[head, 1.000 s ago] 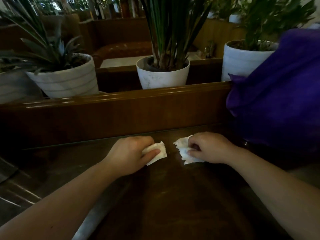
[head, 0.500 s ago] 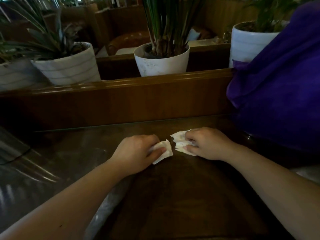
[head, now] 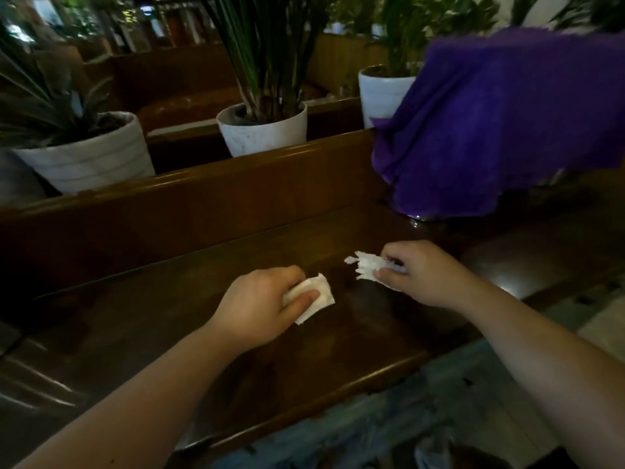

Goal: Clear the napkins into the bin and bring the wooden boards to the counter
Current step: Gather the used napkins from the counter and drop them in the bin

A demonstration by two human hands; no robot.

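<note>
My left hand [head: 258, 306] grips a folded white napkin [head: 318, 294] just above the dark wooden table [head: 152, 333]. To its right, my right hand [head: 426, 274] pinches a crumpled, torn white napkin [head: 367, 265], whose ragged end sticks out to the left of the fingers. The two hands are a short gap apart near the middle of the table. No wooden board and no bin can be made out for certain.
A wooden partition [head: 203, 211] rises behind the table, with three white plant pots [head: 263, 130] beyond it. A purple cloth [head: 500, 123] covers a bulky object at the right. A tiled floor [head: 422, 418] shows past the table's near edge.
Both hands have drawn apart with their napkins, the right one lifting to the right. The view has swung and tilted, bringing the table's edge and the floor into sight.
</note>
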